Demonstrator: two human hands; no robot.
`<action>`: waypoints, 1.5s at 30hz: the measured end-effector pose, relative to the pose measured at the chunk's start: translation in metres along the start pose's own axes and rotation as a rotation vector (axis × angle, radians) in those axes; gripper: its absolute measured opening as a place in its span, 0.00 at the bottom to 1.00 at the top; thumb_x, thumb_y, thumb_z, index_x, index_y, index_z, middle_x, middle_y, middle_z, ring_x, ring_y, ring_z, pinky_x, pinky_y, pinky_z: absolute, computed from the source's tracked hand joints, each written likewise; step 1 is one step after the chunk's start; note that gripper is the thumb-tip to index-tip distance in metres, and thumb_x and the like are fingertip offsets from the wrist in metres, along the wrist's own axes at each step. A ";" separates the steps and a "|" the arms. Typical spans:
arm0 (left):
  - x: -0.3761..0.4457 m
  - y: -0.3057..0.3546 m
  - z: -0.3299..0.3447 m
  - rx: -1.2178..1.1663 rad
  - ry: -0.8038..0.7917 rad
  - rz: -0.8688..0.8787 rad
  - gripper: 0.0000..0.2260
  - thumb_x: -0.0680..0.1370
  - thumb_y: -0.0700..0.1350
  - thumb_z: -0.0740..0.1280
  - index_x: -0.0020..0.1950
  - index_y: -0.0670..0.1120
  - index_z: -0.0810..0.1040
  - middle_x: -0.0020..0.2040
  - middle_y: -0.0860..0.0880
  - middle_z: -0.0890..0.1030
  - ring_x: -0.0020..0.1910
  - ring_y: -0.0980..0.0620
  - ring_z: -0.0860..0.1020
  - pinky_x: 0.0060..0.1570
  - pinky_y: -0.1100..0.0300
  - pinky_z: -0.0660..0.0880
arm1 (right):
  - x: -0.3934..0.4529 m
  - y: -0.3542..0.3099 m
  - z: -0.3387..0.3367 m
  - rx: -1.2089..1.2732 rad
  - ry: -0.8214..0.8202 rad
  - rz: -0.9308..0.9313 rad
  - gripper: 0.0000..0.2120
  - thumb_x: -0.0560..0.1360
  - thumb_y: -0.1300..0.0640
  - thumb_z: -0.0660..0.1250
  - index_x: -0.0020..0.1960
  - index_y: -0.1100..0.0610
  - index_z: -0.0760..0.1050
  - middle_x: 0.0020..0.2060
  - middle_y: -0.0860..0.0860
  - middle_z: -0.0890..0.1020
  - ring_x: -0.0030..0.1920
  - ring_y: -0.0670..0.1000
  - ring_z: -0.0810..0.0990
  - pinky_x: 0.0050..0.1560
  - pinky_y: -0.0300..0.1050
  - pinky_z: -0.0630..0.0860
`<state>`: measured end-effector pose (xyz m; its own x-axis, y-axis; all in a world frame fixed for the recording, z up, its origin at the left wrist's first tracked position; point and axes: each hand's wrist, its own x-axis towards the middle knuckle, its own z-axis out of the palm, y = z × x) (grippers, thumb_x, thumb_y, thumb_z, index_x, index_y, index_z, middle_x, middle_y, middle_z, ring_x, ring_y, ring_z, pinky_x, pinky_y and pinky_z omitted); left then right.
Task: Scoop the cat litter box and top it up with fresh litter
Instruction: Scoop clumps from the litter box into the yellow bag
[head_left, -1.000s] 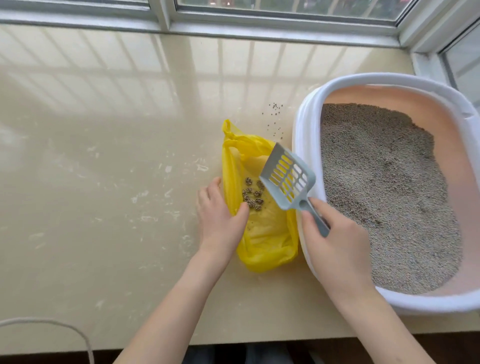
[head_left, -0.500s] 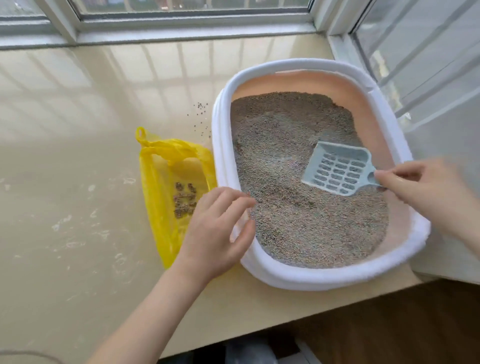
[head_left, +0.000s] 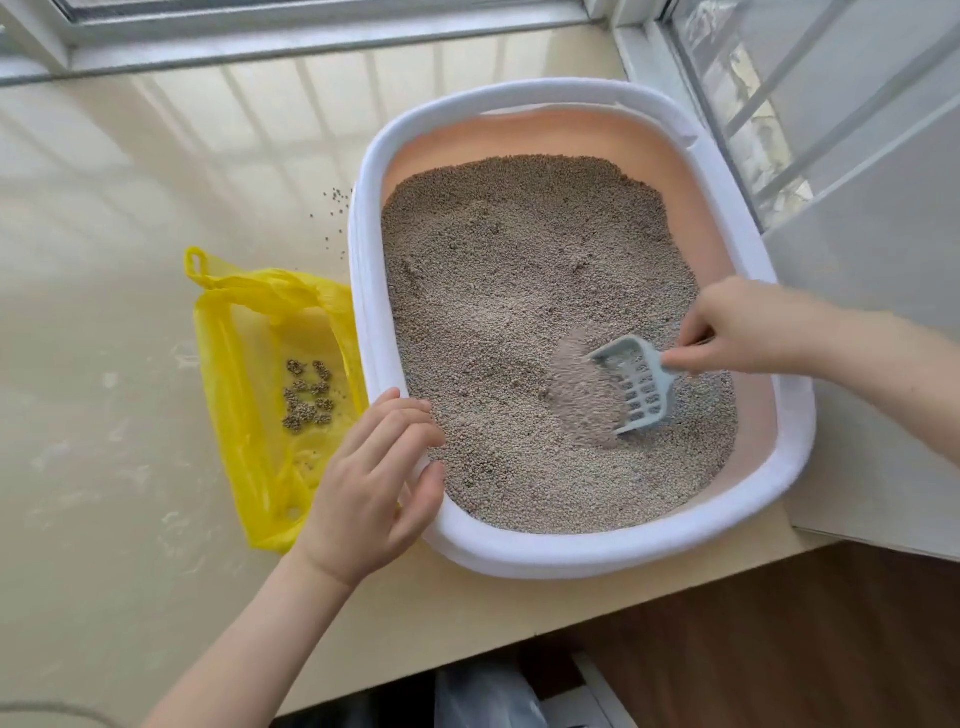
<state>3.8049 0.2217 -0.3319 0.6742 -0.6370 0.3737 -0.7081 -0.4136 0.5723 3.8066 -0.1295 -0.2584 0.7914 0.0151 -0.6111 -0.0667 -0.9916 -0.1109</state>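
A: What is the setting looking like?

B: A glossy beige surface (head_left: 156, 156) is running under a window frame (head_left: 311, 31), with glass panels closing in the right side. Wooden flooring (head_left: 779, 649) is showing below the near edge.

A: And where is the litter box sitting?

B: The litter box (head_left: 613, 556) is sitting on the right part of the surface, close to the corner. It is showing a white rim and a peach inner wall, and grey litter (head_left: 509, 291) is filling most of it.

A: What are the hands doing?

B: The right hand (head_left: 737, 322) is gripping the handle of a pale blue scoop (head_left: 636, 384), fingers curled round it. The slotted blade is tilting down into the litter at the box's right side, with blurred grains spilling in front of it. The left hand (head_left: 374, 483) is resting on the box's near-left rim, fingers relaxed and loosely spread over the edge, clasping nothing.

A: Anything beside the box?

B: A yellow plastic bag (head_left: 239, 395) is lying flat, just left of the box and touching its side. A small heap of dark clumps (head_left: 307, 395) is sitting inside it. A few stray grains (head_left: 332, 208) are lying on the surface beyond the bag, near the box's far-left wall.
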 end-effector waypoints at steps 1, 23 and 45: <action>-0.001 -0.001 0.001 0.000 0.010 0.007 0.07 0.77 0.40 0.60 0.48 0.39 0.76 0.46 0.43 0.79 0.55 0.46 0.76 0.68 0.52 0.65 | 0.005 -0.007 0.007 0.065 -0.016 -0.055 0.23 0.74 0.49 0.68 0.25 0.56 0.65 0.20 0.49 0.62 0.24 0.48 0.58 0.26 0.41 0.56; -0.001 -0.005 0.002 0.018 -0.025 0.023 0.08 0.76 0.41 0.59 0.54 0.42 0.72 0.49 0.44 0.77 0.56 0.47 0.73 0.71 0.54 0.61 | 0.017 -0.088 0.086 0.482 0.057 -0.087 0.20 0.79 0.49 0.63 0.28 0.45 0.69 0.24 0.44 0.74 0.27 0.40 0.69 0.41 0.40 0.64; -0.004 -0.005 0.004 0.048 -0.028 0.052 0.09 0.78 0.41 0.54 0.54 0.42 0.71 0.51 0.46 0.72 0.56 0.45 0.72 0.71 0.51 0.61 | -0.014 -0.083 0.088 0.620 0.285 0.212 0.19 0.79 0.46 0.60 0.36 0.56 0.78 0.25 0.52 0.77 0.26 0.50 0.70 0.30 0.42 0.64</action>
<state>3.8047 0.2236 -0.3389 0.6304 -0.6763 0.3810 -0.7518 -0.4100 0.5164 3.7479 -0.0356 -0.3098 0.8454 -0.2879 -0.4499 -0.5030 -0.7126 -0.4891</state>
